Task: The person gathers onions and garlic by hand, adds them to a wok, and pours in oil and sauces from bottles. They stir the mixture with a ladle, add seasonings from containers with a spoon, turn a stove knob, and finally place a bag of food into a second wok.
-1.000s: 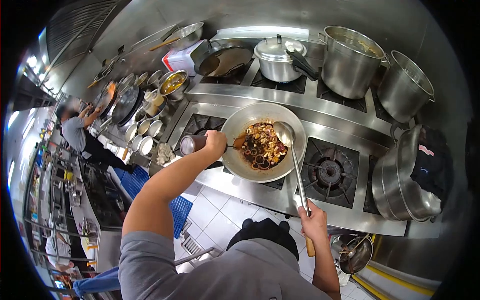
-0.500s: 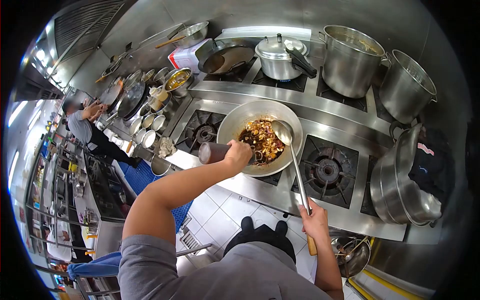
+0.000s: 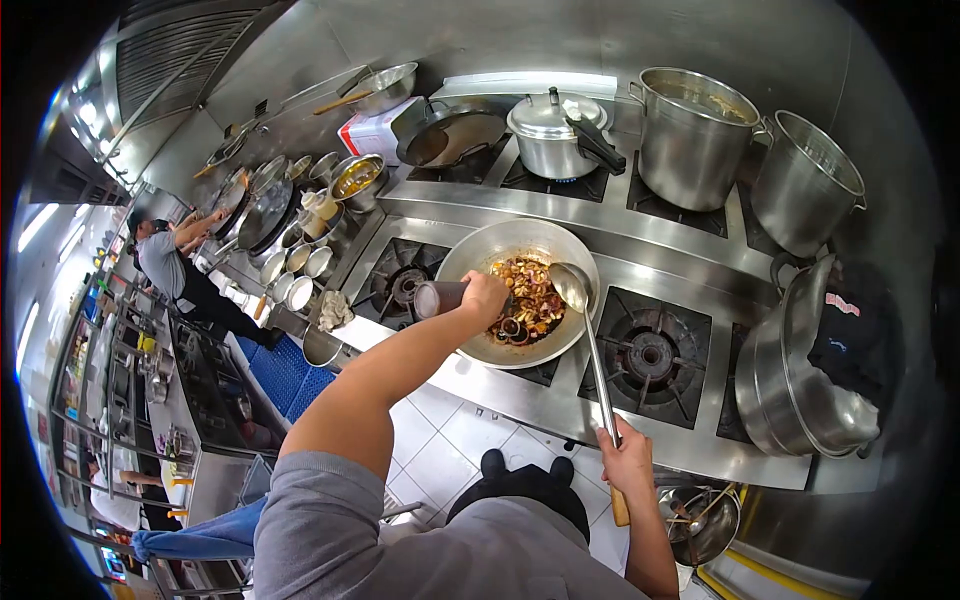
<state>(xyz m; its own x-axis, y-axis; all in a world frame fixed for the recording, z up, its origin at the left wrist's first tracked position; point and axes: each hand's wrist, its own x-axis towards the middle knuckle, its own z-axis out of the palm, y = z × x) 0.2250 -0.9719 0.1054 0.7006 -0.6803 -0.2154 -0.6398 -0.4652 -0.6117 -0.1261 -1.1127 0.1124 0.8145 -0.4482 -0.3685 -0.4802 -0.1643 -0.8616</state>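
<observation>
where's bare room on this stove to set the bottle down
Free: the right burner between ladle and leaning lid; the left burner beside the bottle; the steel ledge behind the wok. Crowded: the back row of pan, cooker and pots, and the bowls far left.

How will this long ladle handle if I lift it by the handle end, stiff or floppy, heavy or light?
Probably stiff: the ladle has a straight metal shaft with no bend. Likely bowl-heavy, since the right hand grips the handle end. Its bowl lies inside the wok, so it may slide on smooth metal.
</observation>
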